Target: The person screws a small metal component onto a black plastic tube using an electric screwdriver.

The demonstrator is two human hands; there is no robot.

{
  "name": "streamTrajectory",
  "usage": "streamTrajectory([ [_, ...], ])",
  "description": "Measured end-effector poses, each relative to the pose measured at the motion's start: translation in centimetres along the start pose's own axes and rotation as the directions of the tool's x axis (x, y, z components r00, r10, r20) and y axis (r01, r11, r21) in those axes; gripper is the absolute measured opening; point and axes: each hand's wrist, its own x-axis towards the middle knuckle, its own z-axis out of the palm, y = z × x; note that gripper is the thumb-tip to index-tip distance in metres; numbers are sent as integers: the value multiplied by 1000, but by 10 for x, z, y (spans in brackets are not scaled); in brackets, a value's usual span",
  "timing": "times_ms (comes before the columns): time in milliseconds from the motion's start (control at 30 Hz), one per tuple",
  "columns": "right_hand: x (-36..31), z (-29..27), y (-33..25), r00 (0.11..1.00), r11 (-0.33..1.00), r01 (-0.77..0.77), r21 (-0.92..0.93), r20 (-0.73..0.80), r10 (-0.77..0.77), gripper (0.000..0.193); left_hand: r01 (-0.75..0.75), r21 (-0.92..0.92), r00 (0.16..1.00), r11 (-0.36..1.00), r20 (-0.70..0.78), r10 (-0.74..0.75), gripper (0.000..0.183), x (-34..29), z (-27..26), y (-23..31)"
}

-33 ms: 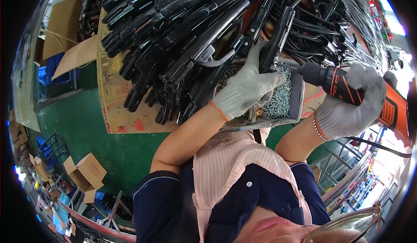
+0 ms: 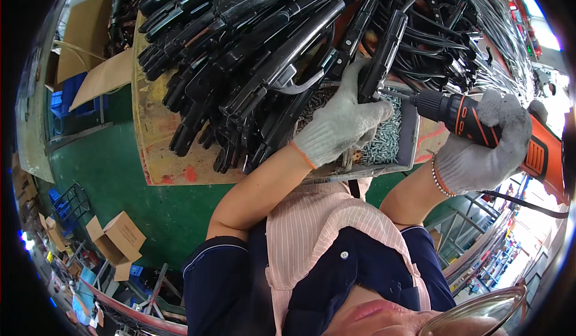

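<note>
My left hand (image 2: 336, 123), in a grey knit glove, grips the lower end of a black plastic handle (image 2: 384, 51) with a cable at its far end. Closed around an orange and black electric screwdriver (image 2: 537, 153) is my gloved right hand (image 2: 483, 153). The driver points left, its bit at the handle's lower end beside my left thumb; whether bit and handle touch is too small to tell. Below lies a grey tray (image 2: 410, 129) holding many small silvery screws (image 2: 385, 138), with brownish small parts in its left portion, partly hidden by my left hand.
Similar black handles (image 2: 240, 48) pile over the left of the worn worktable (image 2: 174, 171). Black cables (image 2: 426, 42) tangle behind, with pale wires (image 2: 504, 42) at the far right. Cardboard boxes (image 2: 120, 237) stand on the green floor. A dark cord (image 2: 522, 201) hangs below the screwdriver.
</note>
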Motion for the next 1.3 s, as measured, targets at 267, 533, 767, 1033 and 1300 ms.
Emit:
streamTrajectory([
  [267, -1, 5, 0, 983, 973, -159, -167, 60, 171, 45, 6, 22, 996, 1000, 90, -8, 81, 0, -4, 1],
  [533, 4, -48, 7, 719, 252, 693, -675, 674, -170, 15, 43, -107, 993, 993, 117, -31, 83, -18, -2, 5],
  [767, 6, -47, -6, 998, 996, -57, 70, -31, 59, 27, 104, -176, 988, 979, 134, -81, 83, -5, -7, 1],
  [1033, 11, -63, -19, 986, 951, -145, 274, 125, 115, 26, 93, -177, 988, 980, 141, -68, 70, -4, 9, 3],
  [1300, 0, -51, -19, 997, 957, -68, 281, -13, 75, 32, 130, -104, 983, 986, 140, -115, 63, 1, 15, 0],
])
